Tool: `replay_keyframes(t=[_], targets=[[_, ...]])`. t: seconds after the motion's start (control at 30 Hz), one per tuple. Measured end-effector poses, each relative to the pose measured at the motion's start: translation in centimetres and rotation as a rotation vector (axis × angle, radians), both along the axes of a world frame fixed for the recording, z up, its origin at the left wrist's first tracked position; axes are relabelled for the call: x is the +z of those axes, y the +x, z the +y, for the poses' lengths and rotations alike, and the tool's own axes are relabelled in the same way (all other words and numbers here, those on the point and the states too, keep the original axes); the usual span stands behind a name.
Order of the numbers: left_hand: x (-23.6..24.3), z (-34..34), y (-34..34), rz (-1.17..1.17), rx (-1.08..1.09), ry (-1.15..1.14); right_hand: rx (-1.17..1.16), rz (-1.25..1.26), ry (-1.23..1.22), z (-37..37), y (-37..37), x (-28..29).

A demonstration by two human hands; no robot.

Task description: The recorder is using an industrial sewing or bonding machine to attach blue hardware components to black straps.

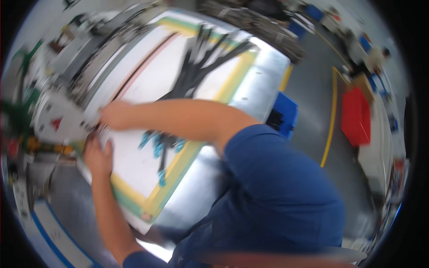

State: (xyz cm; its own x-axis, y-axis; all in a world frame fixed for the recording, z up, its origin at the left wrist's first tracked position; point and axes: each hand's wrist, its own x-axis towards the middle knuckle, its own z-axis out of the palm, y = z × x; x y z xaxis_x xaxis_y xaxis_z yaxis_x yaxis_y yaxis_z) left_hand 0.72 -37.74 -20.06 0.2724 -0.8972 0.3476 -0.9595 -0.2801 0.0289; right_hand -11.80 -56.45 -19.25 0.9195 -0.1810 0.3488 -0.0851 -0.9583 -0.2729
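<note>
A long thin black strip (143,67) runs diagonally along the left side of the white work board (134,174), beside a pinkish-red line. My right arm reaches across the board, and my right hand (116,115) is closed at the near end of that strip. Just below it my left hand (99,156) lies at the board's left edge, its thumb spread from the fingers. Motion blurs both sets of fingertips. Beyond my right forearm lies a bundle of flat black strips (190,67). Teal-wrapped ends (157,145) show on the near side of the forearm, which hides the bundle's middle.
Yellow and green tape (178,167) borders the board on a shiny metal table (263,85). A pale machine part (60,114) stands close left of my hands. Right of the table are a blue bin (284,114), a red bin (356,117) and a distant person (374,60).
</note>
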Motion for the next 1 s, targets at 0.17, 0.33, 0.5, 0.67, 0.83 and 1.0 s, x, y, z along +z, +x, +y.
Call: replay_keyframes(t=[0.17, 0.33, 0.5, 0.67, 0.83, 1.0], targets=[[2.3, 0.3, -1.8, 0.02, 0.072, 0.065, -0.029, 0.213, -0.138, -1.8, -1.2, 2.6], [3.2, 0.7, -2.5, 0.046, 0.127, 0.114, -0.079, 0.246, -0.053, -2.7, -3.9, 5.6], [3.2, 0.7, -2.7, 0.006, 0.124, 0.115, -0.083, 0.261, -0.043, -1.7, -3.2, 5.4], [3.9, 0.1, -3.3, -0.017, 0.116, 0.138, -0.092, 0.226, -0.068, -2.2, -3.3, 5.5], [3.8, -0.4, -3.5, 0.024, 0.153, 0.158, -0.097, 0.222, -0.032, -2.0, -3.0, 4.8], [4.8, -0.9, -4.7, 0.015, 0.213, 0.182, -0.066, 0.243, 0.012, -2.2, -4.0, 5.3]])
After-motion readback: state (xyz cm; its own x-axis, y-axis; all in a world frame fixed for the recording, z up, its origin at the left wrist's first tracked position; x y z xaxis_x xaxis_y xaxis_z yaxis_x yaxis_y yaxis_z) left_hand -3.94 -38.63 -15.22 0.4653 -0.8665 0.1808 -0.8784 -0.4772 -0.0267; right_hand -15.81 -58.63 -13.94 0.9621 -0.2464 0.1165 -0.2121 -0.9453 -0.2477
